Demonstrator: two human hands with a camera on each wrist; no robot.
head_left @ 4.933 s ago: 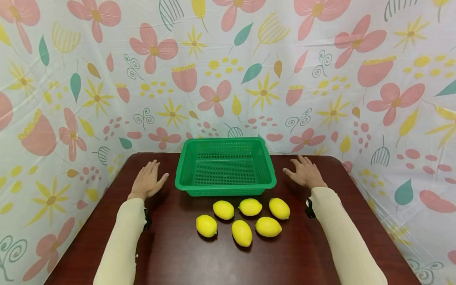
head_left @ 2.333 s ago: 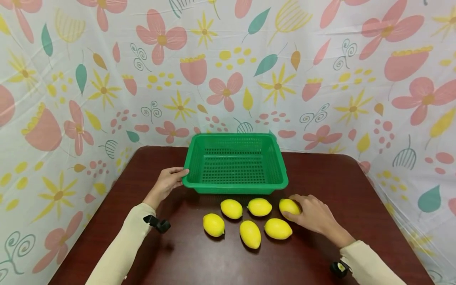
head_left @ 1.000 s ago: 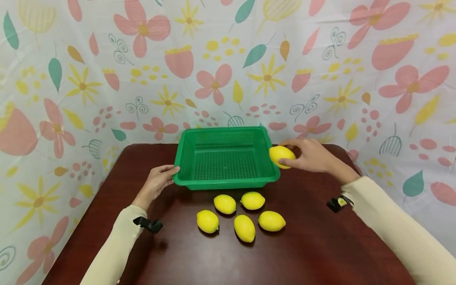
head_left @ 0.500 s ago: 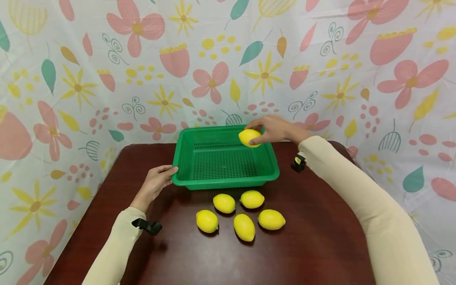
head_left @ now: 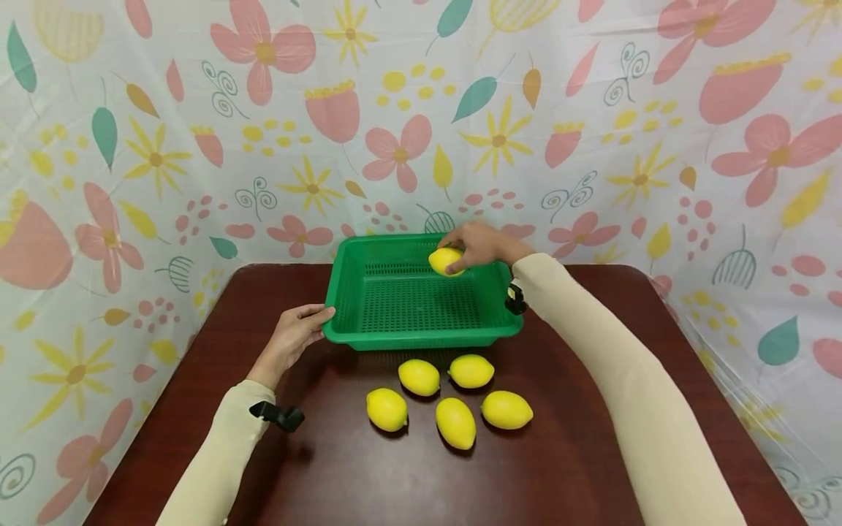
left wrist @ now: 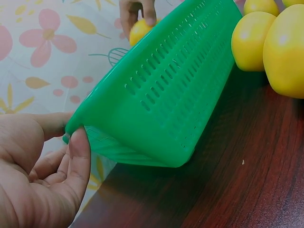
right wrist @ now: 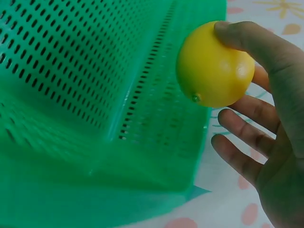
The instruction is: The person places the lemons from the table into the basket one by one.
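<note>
A green plastic basket (head_left: 421, 339) with a slotted floor stands at the back of the table. My left hand (head_left: 292, 340) pinches its left rim near the front corner; the left wrist view shows thumb and fingers on either side of the rim (left wrist: 88, 107). Over the basket's back right part, my right hand (head_left: 482, 243) holds a yellow lemon (head_left: 444, 261) above the floor. In the right wrist view the thumb presses on the lemon (right wrist: 213, 66), and some fingers are spread beneath it. Several more lemons (head_left: 455, 424) lie on the table in front of the basket.
The dark reddish-brown table (head_left: 368, 482) reaches back to a white curtain (head_left: 408, 80) printed with flowers and leaves. Black straps (head_left: 279, 416) sit at both wrists. The basket's back edge is close to the curtain.
My right hand picked up the rightmost lemon, lifted it over the right rim and carried it left above the basket, lowering slightly lately. My left hand moved from the table to the basket rim.
</note>
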